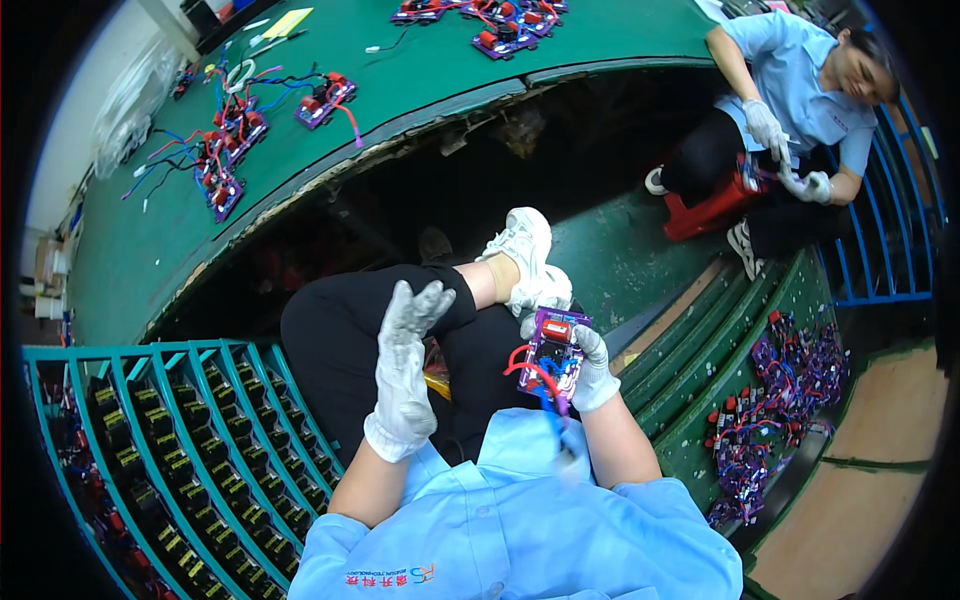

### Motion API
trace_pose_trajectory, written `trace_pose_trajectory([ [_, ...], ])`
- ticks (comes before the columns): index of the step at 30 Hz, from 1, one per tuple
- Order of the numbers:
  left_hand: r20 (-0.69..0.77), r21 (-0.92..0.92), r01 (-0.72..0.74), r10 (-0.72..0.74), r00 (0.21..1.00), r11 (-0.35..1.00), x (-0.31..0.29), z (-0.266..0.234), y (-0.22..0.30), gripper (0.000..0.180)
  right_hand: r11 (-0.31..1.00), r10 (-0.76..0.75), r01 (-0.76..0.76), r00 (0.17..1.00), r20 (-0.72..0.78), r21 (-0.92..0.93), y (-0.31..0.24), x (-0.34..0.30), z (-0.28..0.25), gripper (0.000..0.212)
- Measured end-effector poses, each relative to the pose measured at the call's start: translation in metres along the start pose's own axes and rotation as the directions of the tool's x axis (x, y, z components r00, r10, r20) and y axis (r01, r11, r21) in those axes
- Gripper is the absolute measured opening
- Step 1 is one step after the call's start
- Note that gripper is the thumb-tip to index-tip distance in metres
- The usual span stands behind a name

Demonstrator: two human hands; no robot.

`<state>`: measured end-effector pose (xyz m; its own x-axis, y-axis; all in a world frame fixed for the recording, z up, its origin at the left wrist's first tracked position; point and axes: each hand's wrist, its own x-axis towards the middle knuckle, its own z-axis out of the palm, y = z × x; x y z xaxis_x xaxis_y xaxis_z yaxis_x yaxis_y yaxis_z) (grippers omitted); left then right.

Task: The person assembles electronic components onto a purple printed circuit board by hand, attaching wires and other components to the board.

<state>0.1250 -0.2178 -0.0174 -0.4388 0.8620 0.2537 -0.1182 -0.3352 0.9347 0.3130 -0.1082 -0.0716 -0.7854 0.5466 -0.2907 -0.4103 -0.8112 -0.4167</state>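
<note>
My right hand (592, 368), in a white glove, grips a small purple circuit board (553, 352) with a red part on top and red and blue wires hanging from it. It holds the board over my lap, near my white shoe (524, 258). My left hand (405, 362), also gloved, is raised with its fingers spread and nothing in it, to the left of the board above my black trouser leg.
A teal wire rack (190, 440) with dark components stands at my left. At the right a green bin (780, 400) holds several purple boards with wires. More boards lie on the green table (400, 70). A person in blue sits on a red stool (715, 205) at upper right.
</note>
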Motion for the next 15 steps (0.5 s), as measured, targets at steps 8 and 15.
trace_pose_trajectory([
  [8,0.437,0.571,-0.037,-0.266,0.859,0.820,-0.016,0.008,-0.019,0.122,0.907,-0.328,0.337,0.942,0.077,-0.252,0.003,-0.005,0.022,0.072],
  [15,0.289,0.108,0.181,-0.205,0.935,0.978,-0.031,0.029,-0.028,0.097,0.797,-0.420,0.428,0.900,0.119,-0.426,0.010,-0.014,0.027,0.073],
])
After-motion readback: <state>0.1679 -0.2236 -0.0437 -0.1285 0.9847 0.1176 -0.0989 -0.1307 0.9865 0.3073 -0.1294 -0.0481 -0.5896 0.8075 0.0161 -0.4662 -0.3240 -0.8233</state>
